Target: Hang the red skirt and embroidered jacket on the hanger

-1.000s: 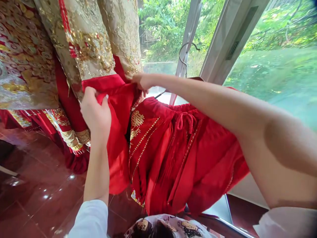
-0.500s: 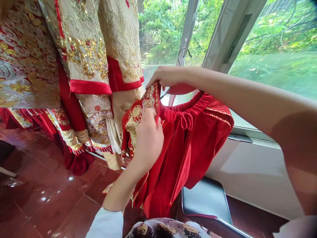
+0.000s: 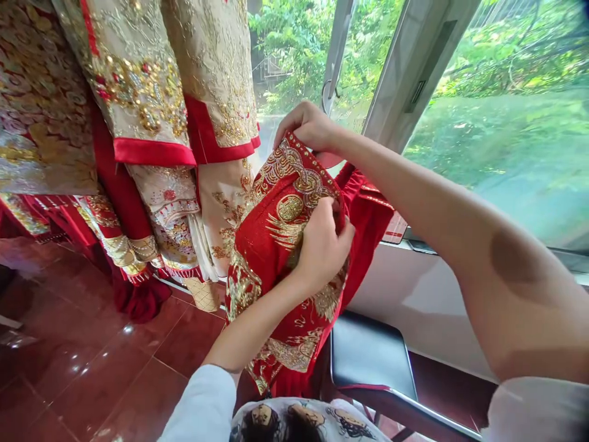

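A red jacket (image 3: 276,245) with thick gold embroidery hangs in front of me, turned so its patterned face shows. My right hand (image 3: 309,126) reaches across from the right and is closed on its beaded upper edge. Lower down, my left hand (image 3: 324,242) is closed on the beaded border, its fingers partly hidden by the cloth. Behind the jacket, a plain red velvet garment (image 3: 368,227) with a gathered waist shows in part. Whatever holds the two garments up is mostly hidden.
Cream and gold embroidered garments (image 3: 221,80) with red hems hang at the left. A black-seated chair (image 3: 372,356) stands below at the right, near the white wall (image 3: 432,294). Windows (image 3: 497,141) fill the back right. The floor (image 3: 138,368) has glossy dark red tiles.
The jacket has turned and spread, so its embroidered face now covers much of the velvet garment and its drawstring. My left hand has moved right with the border; the view has shifted slightly.
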{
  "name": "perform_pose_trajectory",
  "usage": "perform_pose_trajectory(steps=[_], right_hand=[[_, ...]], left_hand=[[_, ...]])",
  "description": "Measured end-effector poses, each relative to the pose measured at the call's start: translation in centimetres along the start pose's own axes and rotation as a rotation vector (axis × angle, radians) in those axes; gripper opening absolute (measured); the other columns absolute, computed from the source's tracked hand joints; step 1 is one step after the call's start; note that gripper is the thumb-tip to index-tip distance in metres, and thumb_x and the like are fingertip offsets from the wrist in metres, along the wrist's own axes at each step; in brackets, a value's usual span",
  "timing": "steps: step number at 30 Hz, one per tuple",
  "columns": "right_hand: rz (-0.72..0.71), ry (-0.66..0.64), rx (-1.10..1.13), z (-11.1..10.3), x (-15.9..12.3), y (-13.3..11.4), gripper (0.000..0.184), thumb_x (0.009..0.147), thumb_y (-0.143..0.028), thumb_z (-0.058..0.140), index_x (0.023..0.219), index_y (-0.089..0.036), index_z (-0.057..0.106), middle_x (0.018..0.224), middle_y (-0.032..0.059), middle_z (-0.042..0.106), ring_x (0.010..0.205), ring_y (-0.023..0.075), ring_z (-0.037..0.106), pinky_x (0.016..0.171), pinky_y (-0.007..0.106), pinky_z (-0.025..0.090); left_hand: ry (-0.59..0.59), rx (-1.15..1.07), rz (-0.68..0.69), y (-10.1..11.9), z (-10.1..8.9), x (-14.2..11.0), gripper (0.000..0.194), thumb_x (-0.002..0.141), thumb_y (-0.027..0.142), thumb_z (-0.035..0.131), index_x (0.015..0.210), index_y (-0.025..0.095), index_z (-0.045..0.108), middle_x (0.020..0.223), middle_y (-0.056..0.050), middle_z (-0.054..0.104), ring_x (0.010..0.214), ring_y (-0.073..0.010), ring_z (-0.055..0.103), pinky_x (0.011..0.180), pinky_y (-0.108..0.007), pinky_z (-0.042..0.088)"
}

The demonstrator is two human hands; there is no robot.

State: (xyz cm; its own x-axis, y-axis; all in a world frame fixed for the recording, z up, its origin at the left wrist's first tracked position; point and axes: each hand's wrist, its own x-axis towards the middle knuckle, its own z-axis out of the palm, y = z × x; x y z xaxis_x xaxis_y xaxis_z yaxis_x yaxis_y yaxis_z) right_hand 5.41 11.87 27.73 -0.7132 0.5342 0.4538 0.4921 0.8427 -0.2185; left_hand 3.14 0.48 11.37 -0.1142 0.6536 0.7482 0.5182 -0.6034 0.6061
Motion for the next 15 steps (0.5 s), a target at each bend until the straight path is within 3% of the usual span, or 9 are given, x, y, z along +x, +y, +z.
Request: perform_pose_trajectory(steps=[2,5,8,10,13,15], right_hand=[[-0.007,-0.041,-0.048,0.1,0.1,0.2,0.046,0.071,0.003,0.04,0.1,-0.009,0.073,0.092,0.0089,0.073,0.08,0.0156,0.064,0.074,0.026,0.049],[-0.024,-0.117,-0.127,0.3,0.5,0.4,0.042,0.074,-0.002,0.04,0.097,-0.011,0.074,0.089,0.0064,0.073,0.081,0.0157,0.063,0.076,0.028,0.048],[-0.018,-0.141,-0.138,0.6,0.7,0.4,0.041,0.073,-0.004,0.041,0.099,-0.01,0.073,0.086,0.0065,0.072,0.079,0.0153,0.061,0.074,0.028,0.047],[0.014,-0.133,-0.135,0.7,0.8,0.5,0.043,0.073,-0.005,0.041,0.101,-0.011,0.072,0.086,0.0069,0.071,0.078,0.0155,0.06,0.072,0.028,0.047],[0.028,-0.103,-0.161,0.9,0.9,0.6,0.042,0.073,-0.008,0.042,0.102,-0.011,0.071,0.089,0.0078,0.071,0.081,0.0167,0.059,0.073,0.029,0.045],[-0.006,-0.087,-0.205,0.7,0.7,0.6,0.039,0.073,-0.009,0.043,0.1,-0.011,0.071,0.09,0.0086,0.07,0.084,0.0179,0.059,0.075,0.03,0.044]], left_hand=[[-0.042,0.08,-0.018,-0.8,0.5,0.4,0.023,0.081,0.004,0.055,0.091,0.021,0.043,0.092,-0.009,0.059,0.088,-0.0213,0.059,0.082,-0.038,0.049],[-0.066,0.172,0.029,-0.6,-1.6,0.8,0.008,0.088,0.014,0.052,0.092,0.02,0.049,0.092,-0.009,0.06,0.086,-0.021,0.059,0.081,-0.038,0.049],[0.16,0.314,0.144,0.8,-5.0,1.8,0.005,0.091,0.024,0.053,0.095,0.021,0.055,0.1,-0.01,0.06,0.1,-0.0241,0.057,0.091,-0.042,0.046],[0.248,0.434,0.075,1.1,-6.4,3.3,0.018,0.084,0.026,0.063,0.099,0.019,0.055,0.101,-0.013,0.06,0.108,-0.0307,0.054,0.095,-0.048,0.043],[0.104,0.598,-0.163,-0.3,-7.1,5.8,0.03,0.079,0.038,0.068,0.095,0.015,0.057,0.084,-0.014,0.06,0.093,-0.0368,0.06,0.084,-0.054,0.045],[0.002,0.661,-0.204,-1.9,-7.3,7.0,0.03,0.079,0.042,0.065,0.092,0.016,0.058,0.077,-0.013,0.06,0.082,-0.0348,0.061,0.077,-0.051,0.047]])
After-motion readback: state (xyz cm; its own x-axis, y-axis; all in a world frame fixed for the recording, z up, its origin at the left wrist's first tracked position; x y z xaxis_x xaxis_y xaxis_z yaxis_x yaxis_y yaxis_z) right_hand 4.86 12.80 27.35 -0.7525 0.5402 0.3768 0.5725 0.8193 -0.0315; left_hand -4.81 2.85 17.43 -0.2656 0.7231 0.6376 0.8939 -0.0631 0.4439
